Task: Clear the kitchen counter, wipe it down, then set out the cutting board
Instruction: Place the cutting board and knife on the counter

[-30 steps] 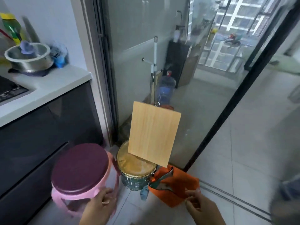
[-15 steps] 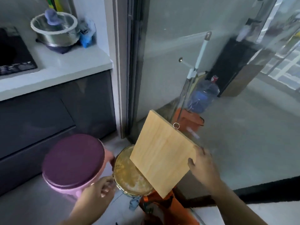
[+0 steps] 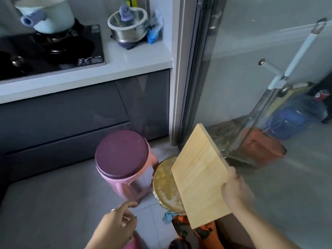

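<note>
Wooden cutting board [image 3: 201, 177] sits lower right of centre, overlapping a yellow-topped tin [image 3: 166, 186], its long axis running steeply top to bottom and its ringed edge facing upper right. Right hand [image 3: 237, 193] clamps its right edge; left hand [image 3: 115, 227] is loosely curled and empty.

There is one cutting board [image 3: 201, 178], with one small metal ring [image 3: 224, 153] on its edge. Two hands are in view: one left hand [image 3: 115, 229] and one right hand [image 3: 237, 193]. On the floor I count one pink stool [image 3: 122, 153], one round tin [image 3: 166, 184] and one orange bag [image 3: 197, 236]. The one counter [image 3: 136, 58] has two pots, one steel pot [image 3: 128, 27] and one pale blue pot [image 3: 48, 15], also one hob [image 3: 53, 51] and one blue packet [image 3: 154, 27]. Behind the glass are one water bottle [image 3: 296, 117], one orange container [image 3: 262, 150] and one mop handle [image 3: 301, 49].
</note>
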A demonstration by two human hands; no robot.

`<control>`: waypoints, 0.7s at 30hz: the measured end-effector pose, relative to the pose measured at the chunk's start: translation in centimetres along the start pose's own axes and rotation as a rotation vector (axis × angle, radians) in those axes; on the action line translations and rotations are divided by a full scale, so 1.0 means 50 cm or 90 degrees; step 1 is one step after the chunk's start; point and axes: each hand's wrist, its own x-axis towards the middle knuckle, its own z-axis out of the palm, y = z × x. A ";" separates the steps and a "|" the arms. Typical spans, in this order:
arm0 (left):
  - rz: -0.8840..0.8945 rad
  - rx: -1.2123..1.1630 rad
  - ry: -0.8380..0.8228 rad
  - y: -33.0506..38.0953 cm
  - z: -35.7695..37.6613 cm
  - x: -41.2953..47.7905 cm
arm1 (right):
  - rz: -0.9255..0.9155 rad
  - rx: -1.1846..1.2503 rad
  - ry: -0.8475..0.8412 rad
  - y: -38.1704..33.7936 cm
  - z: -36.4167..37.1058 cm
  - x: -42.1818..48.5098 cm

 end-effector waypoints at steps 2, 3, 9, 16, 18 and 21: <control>-0.009 -0.013 0.028 -0.007 0.003 -0.014 | -0.049 0.007 -0.026 -0.020 0.003 -0.014; -0.011 -0.018 0.038 -0.010 0.003 -0.022 | -0.054 0.007 -0.041 -0.034 0.006 -0.019; -0.043 -0.068 0.106 -0.046 -0.031 -0.071 | -0.128 -0.014 -0.094 -0.104 -0.010 -0.064; -0.031 -0.155 0.204 -0.152 -0.110 -0.108 | -0.207 0.143 -0.079 -0.192 -0.158 -0.214; -0.019 -0.184 0.226 -0.195 -0.140 -0.127 | -0.262 0.188 -0.046 -0.239 -0.225 -0.287; -0.015 -0.222 0.260 -0.283 -0.198 -0.172 | -0.357 0.208 -0.017 -0.340 -0.290 -0.409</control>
